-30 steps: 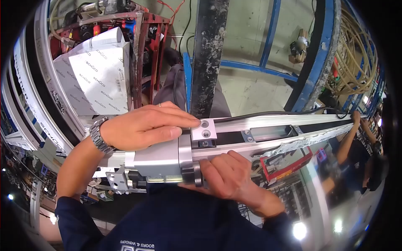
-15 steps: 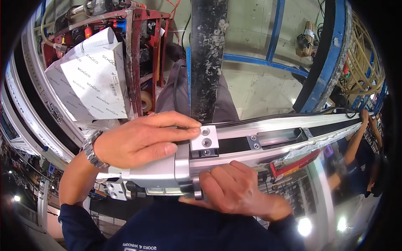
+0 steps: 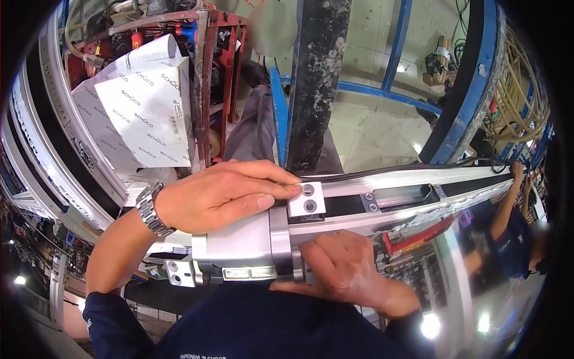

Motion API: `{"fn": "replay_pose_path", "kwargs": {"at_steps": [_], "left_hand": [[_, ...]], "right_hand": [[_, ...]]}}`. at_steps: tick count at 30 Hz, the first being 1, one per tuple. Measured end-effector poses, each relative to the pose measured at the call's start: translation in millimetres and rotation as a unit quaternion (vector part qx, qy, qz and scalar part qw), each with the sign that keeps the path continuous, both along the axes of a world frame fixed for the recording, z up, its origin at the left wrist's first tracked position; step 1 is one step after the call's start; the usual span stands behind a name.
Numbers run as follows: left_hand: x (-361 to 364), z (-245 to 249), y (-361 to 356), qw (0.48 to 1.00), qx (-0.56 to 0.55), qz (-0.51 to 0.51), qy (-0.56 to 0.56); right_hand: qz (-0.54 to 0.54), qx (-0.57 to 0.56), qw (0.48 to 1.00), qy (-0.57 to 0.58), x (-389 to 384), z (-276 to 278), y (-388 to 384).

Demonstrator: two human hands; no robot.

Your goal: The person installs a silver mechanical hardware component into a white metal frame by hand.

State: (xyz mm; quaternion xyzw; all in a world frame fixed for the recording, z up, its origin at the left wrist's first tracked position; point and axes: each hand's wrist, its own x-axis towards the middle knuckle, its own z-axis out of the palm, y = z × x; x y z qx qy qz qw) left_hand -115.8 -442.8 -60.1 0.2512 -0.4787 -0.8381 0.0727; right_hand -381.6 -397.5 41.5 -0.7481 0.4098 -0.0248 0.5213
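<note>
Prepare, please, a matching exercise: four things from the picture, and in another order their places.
1. silver metal wristwatch
2. white printed cardboard box
3. bare right hand
4. small white two-holed block

A. by fingertips of the bare left hand
B. around the left wrist
C. beside the red metal post
D. curled at the silver metal housing

Pairs: 1-B; 2-C; 3-D; 4-A.

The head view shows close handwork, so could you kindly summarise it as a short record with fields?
Left hand: palm down over the silver unit, fingertips at the two-holed block
Right hand: fingers curled at the unit's end
Worn: metal watch
Upper left: printed white box beside a red frame
Far right: another person's hand at the rail
</note>
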Motion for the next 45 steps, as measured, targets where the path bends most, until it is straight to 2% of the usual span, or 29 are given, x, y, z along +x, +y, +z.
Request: {"fn": "replay_pose_path", "kwargs": {"at_steps": [7,10,13,16,18,19,22,26,30,32,33,36,39,45], "left_hand": [[1,4,-1,0.997,-0.074,-0.021,-0.018],[2,7,0,0.994,-0.106,-0.019,-0.026],[3,3,5,0.991,-0.136,-0.002,-0.013],[2,4,7,0.987,-0.159,0.019,-0.008],[8,5,10,0.988,-0.151,0.045,-0.005],[20,10,12,0.983,-0.168,0.052,-0.061],[60,33,32,0.951,-0.228,0.044,-0.204],[105,71,54,0.93,-0.252,-0.024,-0.268],[115,87,46,0.908,-0.269,-0.109,-0.303],[111,85,48,0.888,-0.303,-0.146,-0.313],[107,83,55,0.885,-0.313,-0.128,-0.319],[98,73,73,0.865,-0.37,-0.068,-0.331],[99,68,78,0.855,-0.399,-0.051,-0.326],[98,68,80,0.859,-0.397,-0.033,-0.323]], "right_hand": [[-0.02,-0.1,0.994,0.042,3,-1,23],[-0.018,-0.051,0.998,0.036,0,6,15],[-0.064,-0.015,0.998,0.012,-20,2,-15],[0.014,-0.04,0.998,0.051,-9,-17,-56],[0.026,0.028,0.999,0.031,-12,-26,-47],[0.035,0.063,0.997,0.014,-13,-32,-44],[0.034,0.064,0.997,0.015,-9,-31,-41],[0.053,0.088,0.995,0.012,-14,-31,-43],[0.143,0.108,0.983,0.041,-16,-17,-55],[0.165,0.072,0.982,0.051,-14,-19,-53],[0.175,0.055,0.981,0.056,-14,-20,-51],[0.188,-0.099,0.972,0.105,-20,-32,-22],[0.153,-0.127,0.976,0.088,-18,-36,-14],[0.161,-0.137,0.975,0.07,-21,-38,-15]]}}
